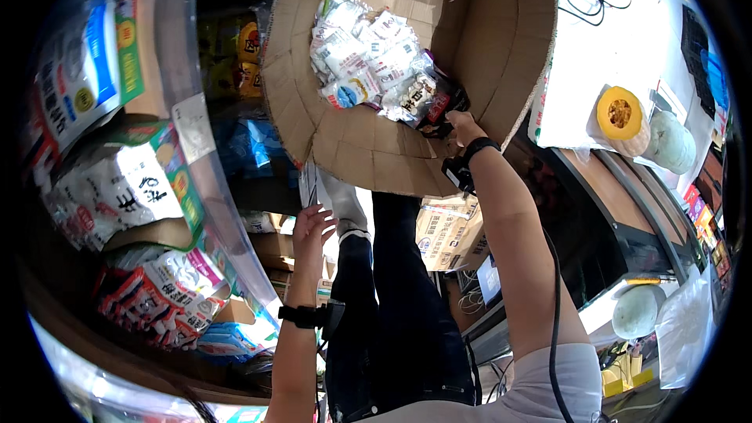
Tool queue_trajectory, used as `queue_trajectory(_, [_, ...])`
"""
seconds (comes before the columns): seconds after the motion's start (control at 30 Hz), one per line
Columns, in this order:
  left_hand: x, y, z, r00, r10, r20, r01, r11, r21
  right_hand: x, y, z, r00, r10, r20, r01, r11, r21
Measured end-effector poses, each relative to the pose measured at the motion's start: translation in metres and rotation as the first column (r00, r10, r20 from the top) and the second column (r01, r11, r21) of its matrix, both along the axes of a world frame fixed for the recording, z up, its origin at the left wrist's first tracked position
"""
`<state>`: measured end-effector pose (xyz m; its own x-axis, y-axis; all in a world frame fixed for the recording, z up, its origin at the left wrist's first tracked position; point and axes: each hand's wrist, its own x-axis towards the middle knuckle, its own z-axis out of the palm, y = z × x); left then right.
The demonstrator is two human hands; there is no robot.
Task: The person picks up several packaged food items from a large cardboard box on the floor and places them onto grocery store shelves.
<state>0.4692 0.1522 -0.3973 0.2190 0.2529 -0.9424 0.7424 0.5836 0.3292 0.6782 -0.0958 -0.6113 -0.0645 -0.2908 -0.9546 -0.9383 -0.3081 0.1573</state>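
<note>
A large cardboard box (370, 158) stands before me, its top open. Inside lies a heap of small white plastic packets (376, 50), with a clear bag of pale pieces (414, 94) at its lower edge. My right hand (463, 128) reaches into the box, its fingers against a black and red packet (437, 110); the fingertips are partly hidden. Outside the box, below its left rim, my left hand (312, 226) is raised with its fingers apart and nothing in it.
Shelves at left hold bagged goods (132, 194) behind a clear plastic strip (205, 147). At right a white surface carries a cut pumpkin (620, 114) and a pale green gourd (672, 141). A printed carton (449, 235) stands beyond my legs.
</note>
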Motion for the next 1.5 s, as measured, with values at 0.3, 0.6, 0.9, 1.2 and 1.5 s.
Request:
queue_trajectory(0.3, [0.005,0.006,-0.020,0.996,-0.059,-0.072,0.057,0.998,-0.029,-0.018,-0.015,-0.085,0.965,-0.251,0.077,0.261,0.951,-0.165])
queue_trajectory(0.6, [0.006,0.001,-0.022,0.994,-0.073,-0.080,0.069,0.997,-0.040,-0.024,-0.014,-0.102,0.976,-0.216,0.028,0.218,0.971,-0.097])
queue_trajectory(0.9, [0.004,-0.004,-0.032,0.979,-0.141,-0.149,0.132,0.989,-0.063,-0.058,-0.070,-0.202,0.976,0.203,-0.076,-0.213,0.964,-0.162])
queue_trajectory(1.2, [0.027,-0.018,-0.002,0.991,-0.122,-0.053,0.118,0.990,-0.077,-0.021,0.015,-0.040,0.957,0.250,0.144,-0.235,0.965,-0.114])
queue_trajectory(1.5, [0.041,-0.010,0.036,0.985,-0.168,0.048,0.169,0.986,-0.010,-0.039,0.014,0.044,0.926,0.263,0.272,-0.202,0.951,-0.234])
